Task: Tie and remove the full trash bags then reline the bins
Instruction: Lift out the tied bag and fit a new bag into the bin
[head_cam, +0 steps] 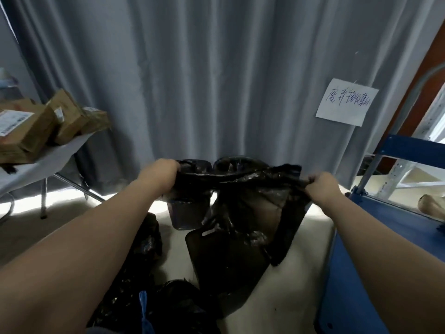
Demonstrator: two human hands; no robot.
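Head view: left hand (162,175) and right hand (321,186) each grip a top edge of the black liner (240,227), fingers curled tight. It is stretched in the air just above the bins (190,213) by the curtain (216,80). Full bags (147,239) lie on the floor (308,261), near left. Recommended: part the mouth fully, centre it over one bin, then fold the rim down evenly.

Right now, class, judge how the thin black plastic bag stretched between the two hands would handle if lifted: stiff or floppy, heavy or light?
Probably floppy: the thin black plastic bag sags below the left hand and right hand. Likely light: it hangs flat, partly see-through, seemingly empty. Possibly slippery, given its gloss.
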